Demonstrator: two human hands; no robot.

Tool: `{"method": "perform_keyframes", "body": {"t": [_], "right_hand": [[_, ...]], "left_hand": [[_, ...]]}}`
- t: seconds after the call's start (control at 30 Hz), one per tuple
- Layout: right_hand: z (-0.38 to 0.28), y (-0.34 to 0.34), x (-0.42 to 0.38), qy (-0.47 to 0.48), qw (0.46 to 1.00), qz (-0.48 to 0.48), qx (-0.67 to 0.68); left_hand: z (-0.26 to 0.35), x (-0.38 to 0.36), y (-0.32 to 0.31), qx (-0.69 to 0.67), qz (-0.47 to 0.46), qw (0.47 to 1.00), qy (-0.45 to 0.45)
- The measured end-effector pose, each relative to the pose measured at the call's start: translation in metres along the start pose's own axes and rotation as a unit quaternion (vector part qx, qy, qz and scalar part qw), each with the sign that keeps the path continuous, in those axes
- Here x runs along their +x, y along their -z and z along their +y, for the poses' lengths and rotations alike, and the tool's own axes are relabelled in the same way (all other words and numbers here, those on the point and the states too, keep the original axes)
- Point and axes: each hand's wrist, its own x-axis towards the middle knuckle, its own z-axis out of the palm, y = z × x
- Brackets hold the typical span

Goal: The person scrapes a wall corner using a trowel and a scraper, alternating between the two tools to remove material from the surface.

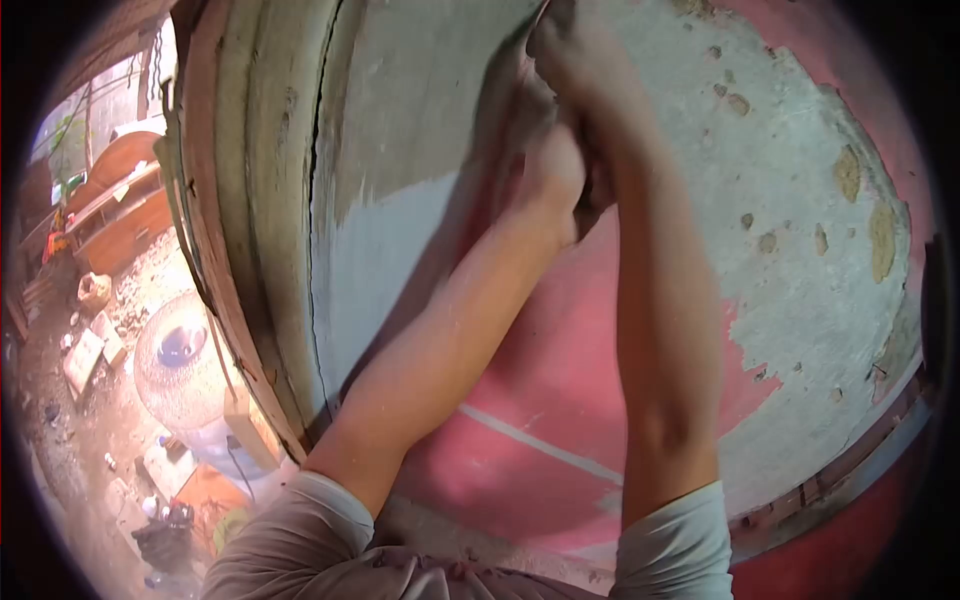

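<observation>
Both my arms reach up and forward against a wall with pink paint (545, 350) and a large patch of bare grey plaster (690, 190). My left hand (558, 165) is closed around a dark thing (592, 200), whose end sticks out below the fist; I cannot tell what it is. Above it, near the top edge of the view, my right hand (578, 50) is closed too, and what its fingers hold is hidden. Both hands are slightly blurred. Their shadow falls on the wall to the left.
A weathered wooden door frame (275, 180) stands left of the wall, with a long crack beside it. Through the opening show a large round jar (175, 350), rubble, wooden furniture (125, 225) and scattered debris. A ledge (830, 480) runs along the lower right.
</observation>
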Motion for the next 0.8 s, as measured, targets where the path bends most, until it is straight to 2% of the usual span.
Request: {"method": "perform_keyframes", "body": {"t": [0.03,0.13,0.17,0.2,0.23,0.27,0.3,0.37,0.4,0.43,0.5,0.57,0.63,0.7,0.77,0.8], "right_hand": [[0.051,-0.033,0.04,0.068,0.951,0.157,-0.257],[0.047,-0.038,0.025,0.314,0.858,0.077,-0.399],[0.043,-0.05,-0.001,0.318,0.896,0.146,-0.273],[0.01,-0.054,-0.039,0.159,0.967,0.085,-0.183],[-0.008,-0.067,-0.068,0.055,0.991,0.061,-0.102],[-0.027,-0.08,-0.097,-0.053,0.997,0.053,-0.024],[-0.027,-0.105,-0.122,-0.096,0.991,0.088,0.038],[-0.051,-0.121,-0.171,-0.195,0.979,0.009,0.067],[-0.052,-0.134,-0.197,-0.202,0.977,-0.008,0.068],[-0.051,-0.147,-0.22,-0.206,0.976,-0.025,0.068],[-0.057,-0.155,-0.257,-0.263,0.953,-0.11,0.1],[-0.048,-0.179,-0.297,-0.255,0.95,-0.139,0.113],[-0.057,-0.172,-0.3,-0.279,0.932,-0.214,0.089],[-0.062,-0.157,-0.294,-0.231,0.961,-0.152,0.025],[-0.043,-0.147,-0.259,-0.111,0.991,0.018,-0.073],[-0.039,-0.128,-0.23,-0.082,0.987,0.095,-0.096]], "left_hand": [[0.016,-0.011,-0.02,-0.056,0.022,0.998,0.015],[0.018,-0.045,-0.013,-0.048,0.023,0.999,0.005],[0.011,-0.059,0.006,-0.051,0.019,0.998,0.015],[0.0,-0.073,0.021,-0.056,0.014,0.998,0.022],[-0.015,-0.091,0.031,-0.073,0.088,0.993,0.031],[-0.031,-0.11,0.041,-0.087,0.159,0.983,0.039],[-0.048,-0.128,0.059,-0.121,0.19,0.973,0.043],[-0.077,-0.166,0.085,-0.116,0.265,0.956,0.056],[-0.094,-0.193,0.113,-0.14,0.228,0.96,0.082],[-0.109,-0.208,0.113,-0.115,0.31,0.938,0.101],[-0.14,-0.243,0.133,-0.13,0.336,0.922,0.139],[-0.159,-0.267,0.149,-0.118,0.308,0.931,0.158],[-0.159,-0.273,0.14,-0.116,0.3,0.934,0.153],[-0.152,-0.265,0.132,-0.079,0.296,0.942,0.14],[-0.133,-0.228,0.117,-0.036,0.278,0.954,0.109],[-0.119,-0.197,0.106,-0.046,0.229,0.969,0.079]]}}
